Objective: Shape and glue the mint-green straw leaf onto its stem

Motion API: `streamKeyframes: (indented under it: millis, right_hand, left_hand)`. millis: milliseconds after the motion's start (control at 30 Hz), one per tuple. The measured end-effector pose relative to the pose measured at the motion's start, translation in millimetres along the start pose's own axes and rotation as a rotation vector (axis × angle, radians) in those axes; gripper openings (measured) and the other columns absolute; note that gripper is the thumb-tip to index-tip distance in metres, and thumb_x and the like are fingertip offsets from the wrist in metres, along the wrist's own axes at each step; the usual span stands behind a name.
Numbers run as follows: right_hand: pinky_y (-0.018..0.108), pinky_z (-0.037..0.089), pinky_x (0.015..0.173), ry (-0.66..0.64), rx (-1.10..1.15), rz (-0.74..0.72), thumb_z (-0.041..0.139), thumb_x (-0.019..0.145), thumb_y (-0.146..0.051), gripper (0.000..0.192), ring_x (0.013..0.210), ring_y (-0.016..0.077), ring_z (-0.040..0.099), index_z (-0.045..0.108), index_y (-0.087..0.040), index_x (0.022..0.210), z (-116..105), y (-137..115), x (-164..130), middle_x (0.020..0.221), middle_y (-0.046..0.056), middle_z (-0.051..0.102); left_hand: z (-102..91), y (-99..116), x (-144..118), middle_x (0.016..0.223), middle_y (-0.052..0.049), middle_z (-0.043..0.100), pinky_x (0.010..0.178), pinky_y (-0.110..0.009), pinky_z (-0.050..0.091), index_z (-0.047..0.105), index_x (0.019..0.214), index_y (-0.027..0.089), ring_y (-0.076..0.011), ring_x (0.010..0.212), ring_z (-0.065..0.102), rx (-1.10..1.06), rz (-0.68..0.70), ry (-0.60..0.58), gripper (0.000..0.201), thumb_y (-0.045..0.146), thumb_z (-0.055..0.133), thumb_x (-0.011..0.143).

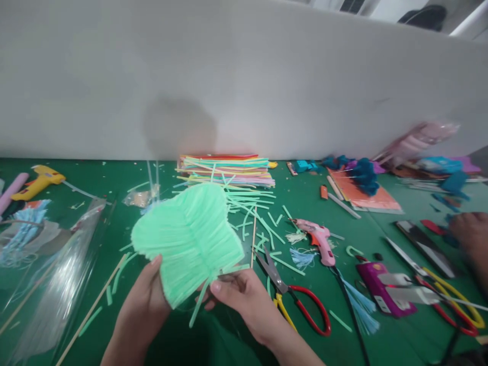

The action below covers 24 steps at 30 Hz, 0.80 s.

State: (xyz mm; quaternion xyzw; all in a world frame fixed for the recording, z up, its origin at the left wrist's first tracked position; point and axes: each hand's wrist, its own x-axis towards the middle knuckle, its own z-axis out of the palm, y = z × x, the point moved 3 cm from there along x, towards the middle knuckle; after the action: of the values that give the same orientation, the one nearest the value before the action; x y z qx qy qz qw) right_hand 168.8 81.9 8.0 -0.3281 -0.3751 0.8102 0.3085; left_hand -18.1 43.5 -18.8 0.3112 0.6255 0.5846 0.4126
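Note:
A mint-green leaf (190, 236), made of fuzzy pipe cleaners laid side by side along a raised midrib, is held up over the table. My left hand (147, 300) grips its lower left edge, thumb on the front and the other fingers behind. At its base my right hand (244, 300) is closed, thumb and fingers pinching near the stem (199, 305), where a short green strip also sticks out sideways. Scissors (282, 292) with red and yellow handles lie open just right of my right hand. Loose green pipe cleaner pieces (263, 223) are scattered behind the leaf.
Bundled coloured pipe cleaners (229, 170) lie against the white partition (244, 81). A pink glue gun (318, 239) is at right, a yellow one (38, 183) far left. More scissors (419, 274), a purple box (385, 292) and clear plastic wrap (57, 290) surround. Another person's hand (470, 239) reaches in.

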Motion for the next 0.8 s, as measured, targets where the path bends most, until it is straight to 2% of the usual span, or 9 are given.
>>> streamKeyframes:
  millis: [100, 167, 233, 300, 400, 533, 600, 700, 800]
  right_hand:
    - [0.029, 0.054, 0.068, 0.130, -0.190, 0.001, 0.075, 0.077, -0.048, 0.043, 0.070, 0.0166, 0.065, 0.066, -0.015, 0.104, -7.8, 8.6, -0.5, 0.077, 0.004, 0.068]
    - [0.031, 0.055, 0.067, 0.364, -0.436, -0.118, 0.077, 0.076, -0.042, 0.056, 0.073, 0.0183, 0.064, 0.056, -0.018, 0.122, -18.2, 8.7, -3.2, 0.085, 0.005, 0.066]
    - [0.035, 0.055, 0.072, 0.525, -0.739, -0.321, 0.077, 0.076, -0.037, 0.061, 0.084, 0.0215, 0.064, 0.050, -0.022, 0.128, -23.8, 4.4, -7.2, 0.100, 0.008, 0.064]
    - [0.040, 0.054, 0.083, 0.520, -0.988, -0.511, 0.075, 0.079, -0.035, 0.055, 0.099, 0.0251, 0.061, 0.051, -0.024, 0.127, -22.6, 0.7, -9.9, 0.114, 0.011, 0.059]
    - [0.042, 0.052, 0.092, 0.422, -1.163, -0.649, 0.070, 0.085, -0.033, 0.047, 0.114, 0.0269, 0.055, 0.053, -0.025, 0.128, -16.8, -3.4, -12.7, 0.123, 0.012, 0.053]
    - [0.044, 0.049, 0.095, 0.372, -1.275, -0.837, 0.066, 0.086, -0.016, 0.024, 0.113, 0.0265, 0.055, 0.066, -0.026, 0.109, -8.7, -13.7, -19.4, 0.118, 0.010, 0.055]
    - [0.044, 0.050, 0.093, 0.348, -1.286, -0.912, 0.064, 0.085, -0.009, 0.024, 0.107, 0.0252, 0.058, 0.068, -0.025, 0.103, -7.9, -18.0, -21.9, 0.109, 0.009, 0.060]
    - [0.038, 0.053, 0.085, 0.352, -1.200, -0.926, 0.062, 0.085, -0.006, 0.027, 0.093, 0.0212, 0.063, 0.067, -0.024, 0.104, -13.0, -20.7, -22.8, 0.097, 0.007, 0.067]
    - [0.031, 0.054, 0.077, 0.435, -1.093, -0.758, 0.062, 0.087, -0.011, 0.018, 0.083, 0.0185, 0.066, 0.067, -0.023, 0.100, -22.5, -17.4, -19.1, 0.091, 0.005, 0.071]
  left_hand:
    - [-3.9, -14.6, -10.6, 0.127, -0.009, 0.060, 0.085, -0.044, 0.055, 0.059, 0.123, 0.021, -0.0235, 0.104, 0.063, 0.055, -0.016, 0.040, 0.033, 0.035, 0.058, 0.093]
    - [-3.4, -17.7, -15.7, 0.123, -0.008, 0.063, 0.087, -0.044, 0.055, 0.064, 0.116, 0.023, -0.0266, 0.107, 0.062, 0.061, -0.028, 0.074, 0.032, 0.036, 0.067, 0.086]
    - [-2.0, -18.3, -17.7, 0.113, -0.007, 0.070, 0.091, -0.046, 0.055, 0.071, 0.104, 0.024, -0.0321, 0.112, 0.061, 0.050, -0.059, 0.096, 0.032, 0.034, 0.079, 0.074]
    - [-1.4, -19.0, -17.9, 0.100, -0.006, 0.075, 0.094, -0.047, 0.055, 0.075, 0.091, 0.026, -0.0369, 0.115, 0.061, 0.021, -0.107, 0.097, 0.029, 0.031, 0.083, 0.064]
    - [-7.0, -21.0, -19.8, 0.093, -0.005, 0.077, 0.096, -0.050, 0.054, 0.076, 0.083, 0.029, -0.0400, 0.114, 0.062, 0.055, -0.092, 0.168, 0.033, 0.031, 0.086, 0.052]
    - [-16.6, -26.2, -26.5, 0.091, -0.005, 0.077, 0.102, -0.052, 0.047, 0.078, 0.083, 0.031, -0.0411, 0.108, 0.064, 0.184, -0.002, 0.226, 0.043, 0.025, 0.088, 0.041]
    - [-18.5, -27.2, -29.5, 0.088, -0.005, 0.077, 0.101, -0.053, 0.046, 0.078, 0.085, 0.031, -0.0408, 0.102, 0.066, 0.218, 0.029, 0.225, 0.044, 0.026, 0.087, 0.042]
    - [-18.4, -24.0, -32.7, 0.094, -0.007, 0.075, 0.099, -0.053, 0.046, 0.078, 0.089, 0.030, -0.0410, 0.100, 0.066, 0.226, 0.050, 0.219, 0.044, 0.028, 0.085, 0.045]
    - [-15.8, -18.0, -33.2, 0.097, -0.008, 0.074, 0.099, -0.050, 0.046, 0.079, 0.086, 0.028, -0.0405, 0.104, 0.064, 0.220, 0.040, 0.204, 0.040, 0.026, 0.084, 0.047]
